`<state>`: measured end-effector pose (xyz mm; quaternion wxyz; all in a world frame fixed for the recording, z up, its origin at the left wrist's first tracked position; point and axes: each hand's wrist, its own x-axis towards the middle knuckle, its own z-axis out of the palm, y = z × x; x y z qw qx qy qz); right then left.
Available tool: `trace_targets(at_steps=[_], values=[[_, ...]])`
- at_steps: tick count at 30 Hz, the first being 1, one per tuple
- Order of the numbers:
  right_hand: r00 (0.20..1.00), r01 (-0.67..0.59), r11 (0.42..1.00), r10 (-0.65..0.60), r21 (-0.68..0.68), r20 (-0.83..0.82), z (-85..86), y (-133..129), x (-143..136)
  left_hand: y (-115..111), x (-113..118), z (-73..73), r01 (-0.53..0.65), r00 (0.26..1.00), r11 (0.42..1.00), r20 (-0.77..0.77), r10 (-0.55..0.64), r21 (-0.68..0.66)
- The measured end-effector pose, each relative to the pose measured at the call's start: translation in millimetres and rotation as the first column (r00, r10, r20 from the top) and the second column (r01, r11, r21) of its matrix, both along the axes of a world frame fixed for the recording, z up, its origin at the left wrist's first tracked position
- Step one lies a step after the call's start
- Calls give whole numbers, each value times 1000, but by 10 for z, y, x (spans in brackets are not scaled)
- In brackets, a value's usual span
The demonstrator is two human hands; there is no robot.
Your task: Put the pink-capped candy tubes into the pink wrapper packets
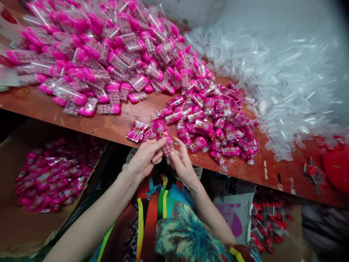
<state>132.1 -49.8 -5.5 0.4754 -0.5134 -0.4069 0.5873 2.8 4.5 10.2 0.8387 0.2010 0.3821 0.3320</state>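
Observation:
At the table's front edge, my left hand (145,156) and my right hand (181,160) meet around a small container (168,148) of pink beads. A printed pink wrapper (159,128) is at its upper end; how far it covers the container cannot be made out. The fingers of both hands are closed on the container. Just left of the wrapper lies a flat pink packet (137,131). To the right is a heap of wrapped pink packets (203,125). Behind them spreads a big pile of clear containers with pink caps and beads (117,62).
Clear empty containers (272,87) are heaped at the right on the reddish table (103,123). A cardboard box (11,233) of pink packets stands below left. Below right are red-capped items (268,222). A red round object (336,169) sits at the right edge.

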Motion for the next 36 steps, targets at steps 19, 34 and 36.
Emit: trace_targets(at_steps=[19, 34, 36], values=[[988, 102, 993, -107, 52, 115, -75, -40, -168, -60, 39, -112, -157, 988, 985, -14, 157, -76], [964, 80, 988, -111, -132, -243, -15, -10, -109, -127, -39, -55, 33, 999, 999, -5, -33, 8], [975, 62, 994, -79, -87, -210, -8, -18, -102, -72, -65, -38, 21, 1000, 1000, -2, -21, 12]])
